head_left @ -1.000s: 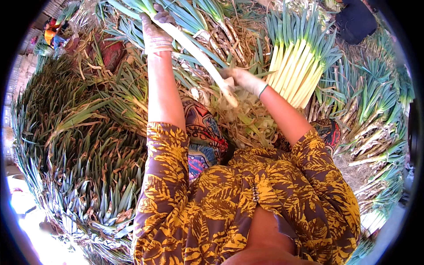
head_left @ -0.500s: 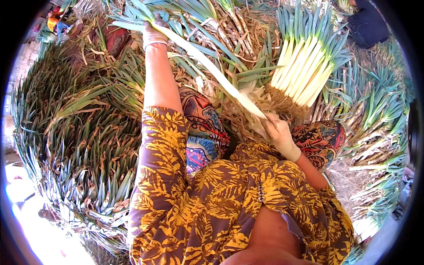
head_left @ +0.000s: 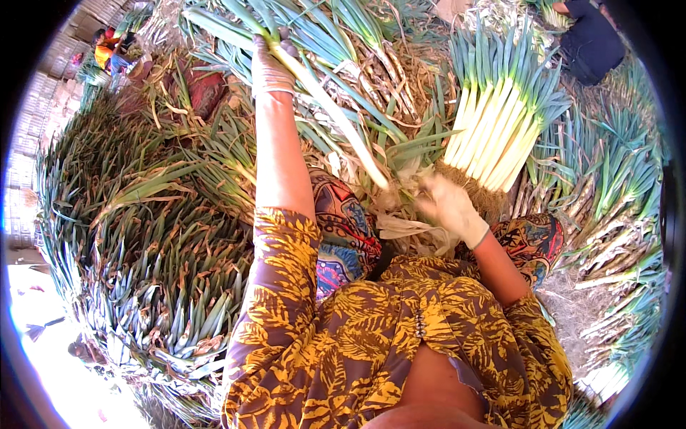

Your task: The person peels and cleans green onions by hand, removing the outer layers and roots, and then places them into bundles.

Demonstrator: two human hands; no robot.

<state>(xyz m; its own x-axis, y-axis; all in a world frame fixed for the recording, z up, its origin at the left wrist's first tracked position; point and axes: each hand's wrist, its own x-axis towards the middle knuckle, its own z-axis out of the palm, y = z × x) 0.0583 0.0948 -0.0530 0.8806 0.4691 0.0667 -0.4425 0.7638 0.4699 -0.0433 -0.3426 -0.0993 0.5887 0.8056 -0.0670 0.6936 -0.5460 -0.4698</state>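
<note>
A long leek with a pale, clean stem slants across the upper middle, green leaves at the far left and root end toward me. My left hand, in a dirty pale glove, is closed round it where stem meets leaves. My gloved right hand is apart from the leek, to the right of its root end; motion smears its fingers, so I cannot tell whether they hold anything. Below that hand lie pale, dry peeled leaf skins. Just beyond it, a neat stack of clean white-stemmed leeks lies with roots toward me.
A large heap of green leeks fills the left side. More unpeeled leeks lie ahead, and others line the right. One person in dark clothing is at the far right, another in orange at the far left.
My right hand has come off the leek's lower end and is in motion. The stem's lower end now looks shorter and freed of a trailing skin. My left hand keeps its hold.
</note>
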